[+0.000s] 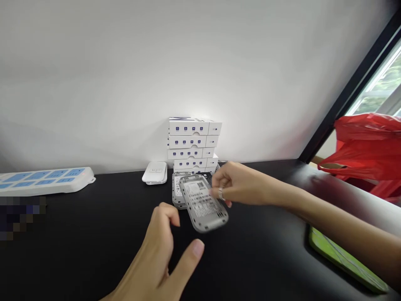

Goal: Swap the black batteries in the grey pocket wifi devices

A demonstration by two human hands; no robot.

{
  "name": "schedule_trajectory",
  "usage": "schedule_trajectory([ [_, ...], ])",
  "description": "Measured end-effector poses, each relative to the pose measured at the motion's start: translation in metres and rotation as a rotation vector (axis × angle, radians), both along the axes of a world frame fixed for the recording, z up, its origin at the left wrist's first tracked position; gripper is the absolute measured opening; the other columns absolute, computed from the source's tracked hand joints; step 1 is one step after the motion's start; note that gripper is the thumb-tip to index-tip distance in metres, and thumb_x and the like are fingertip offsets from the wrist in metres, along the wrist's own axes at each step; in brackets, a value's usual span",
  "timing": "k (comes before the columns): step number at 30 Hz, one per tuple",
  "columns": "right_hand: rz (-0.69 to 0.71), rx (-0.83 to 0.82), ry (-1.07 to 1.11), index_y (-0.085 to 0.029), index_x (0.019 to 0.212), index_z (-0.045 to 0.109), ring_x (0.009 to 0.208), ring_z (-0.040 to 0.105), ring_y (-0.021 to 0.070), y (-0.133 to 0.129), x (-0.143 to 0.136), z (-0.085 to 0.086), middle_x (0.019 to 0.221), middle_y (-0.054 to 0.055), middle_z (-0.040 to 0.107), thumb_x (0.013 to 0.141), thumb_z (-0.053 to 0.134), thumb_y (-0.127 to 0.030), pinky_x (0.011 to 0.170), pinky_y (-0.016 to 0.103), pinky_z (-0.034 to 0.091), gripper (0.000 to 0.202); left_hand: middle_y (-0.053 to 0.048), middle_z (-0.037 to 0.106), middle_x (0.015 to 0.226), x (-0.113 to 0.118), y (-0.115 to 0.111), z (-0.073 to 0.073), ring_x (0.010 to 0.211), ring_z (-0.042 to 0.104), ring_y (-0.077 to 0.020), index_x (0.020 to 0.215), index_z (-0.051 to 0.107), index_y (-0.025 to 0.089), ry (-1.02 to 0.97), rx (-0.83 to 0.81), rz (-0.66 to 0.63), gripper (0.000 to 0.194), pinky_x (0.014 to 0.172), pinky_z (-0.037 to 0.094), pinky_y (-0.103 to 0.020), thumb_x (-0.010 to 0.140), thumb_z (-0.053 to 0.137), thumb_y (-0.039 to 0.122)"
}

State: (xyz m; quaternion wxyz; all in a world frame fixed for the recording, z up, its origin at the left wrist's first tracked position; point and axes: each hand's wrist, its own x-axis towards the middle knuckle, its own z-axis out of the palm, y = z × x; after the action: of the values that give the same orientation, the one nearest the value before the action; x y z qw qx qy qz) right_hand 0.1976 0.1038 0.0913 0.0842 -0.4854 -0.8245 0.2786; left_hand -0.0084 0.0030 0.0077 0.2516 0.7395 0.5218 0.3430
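My right hand (pixel 230 184), with a ring on one finger, pinches the right edge of a grey rounded device casing (pixel 205 205) that has a printed label and code on its face. The casing is tilted in the air above the black table. Just below and left of it, my left hand (pixel 166 246) has its thumb and fingers apart and holds nothing. Behind the held casing lie similar grey casings (pixel 176 190), partly hidden by it. At the back, white boxes (pixel 191 142) with small blue icons are stacked against the wall.
Left of the boxes sits a small pile of white covers (pixel 155 172). A white power strip (pixel 69 179) with blue sockets lies at the far left. On the right are a green flat object (pixel 344 259) with a thin cable and a red plastic bag (pixel 369 146).
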Motion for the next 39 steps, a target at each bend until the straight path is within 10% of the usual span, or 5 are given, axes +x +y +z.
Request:
schedule_trajectory([
  [6, -0.059, 0.045, 0.069, -0.018, 0.045, 0.052, 0.041, 0.034, 0.0074, 0.047, -0.031, -0.017, 0.042, -0.002, 0.049, 0.071, 0.057, -0.020, 0.042, 0.023, 0.028, 0.026, 0.001, 0.047, 0.080, 0.002, 0.003, 0.001, 0.074, 0.054, -0.0221, 0.082, 0.036, 0.024, 0.279, -0.032, -0.117, 0.027, 0.068, 0.047, -0.039, 0.099, 0.031, 0.044],
  [14, -0.070, 0.045, 0.137, -0.017, 0.045, 0.053, 0.042, 0.041, 0.0086, 0.043, -0.030, -0.028, 0.044, 0.000, 0.052, 0.077, 0.061, -0.029, 0.046, 0.024, 0.037, 0.035, -0.001, 0.050, 0.083, 0.004, 0.004, 0.002, 0.077, 0.054, -0.0228, 0.082, 0.042, 0.022, 0.338, 0.034, -0.128, 0.019, 0.072, 0.047, -0.040, 0.096, 0.037, 0.035],
  [22, -0.041, 0.260, 0.186, -0.018, 0.096, 0.054, 0.091, 0.059, 0.0218, 0.054, 0.043, -0.004, 0.104, 0.009, 0.061, 0.072, 0.070, -0.055, 0.077, 0.034, 0.048, 0.047, 0.000, 0.052, 0.081, 0.002, 0.004, 0.000, 0.072, 0.055, -0.0212, 0.082, 0.041, 0.025, 0.329, 0.099, -0.138, 0.021, 0.067, 0.047, -0.036, 0.096, 0.041, 0.041],
  [30, 0.026, 0.129, 0.020, -0.023, 0.144, 0.015, 0.128, 0.045, 0.0327, 0.087, 0.086, -0.041, 0.144, 0.018, 0.038, 0.061, 0.079, -0.052, 0.105, 0.044, 0.038, 0.109, 0.002, 0.051, 0.080, 0.001, 0.008, -0.014, 0.071, 0.054, -0.0202, 0.082, 0.042, 0.025, 0.267, 0.221, -0.133, 0.015, 0.066, 0.044, -0.033, 0.092, 0.051, 0.034],
  [39, 0.012, 0.191, -0.034, -0.024, 0.123, 0.029, 0.111, 0.050, 0.0309, 0.000, 0.065, -0.023, 0.122, 0.011, 0.047, 0.054, 0.083, -0.051, 0.092, 0.042, 0.044, 0.092, -0.002, 0.053, 0.087, 0.002, 0.005, -0.001, 0.078, 0.059, -0.0246, 0.090, 0.045, 0.024, 0.274, 0.057, -0.119, 0.016, 0.070, 0.051, -0.040, 0.087, 0.054, 0.037],
])
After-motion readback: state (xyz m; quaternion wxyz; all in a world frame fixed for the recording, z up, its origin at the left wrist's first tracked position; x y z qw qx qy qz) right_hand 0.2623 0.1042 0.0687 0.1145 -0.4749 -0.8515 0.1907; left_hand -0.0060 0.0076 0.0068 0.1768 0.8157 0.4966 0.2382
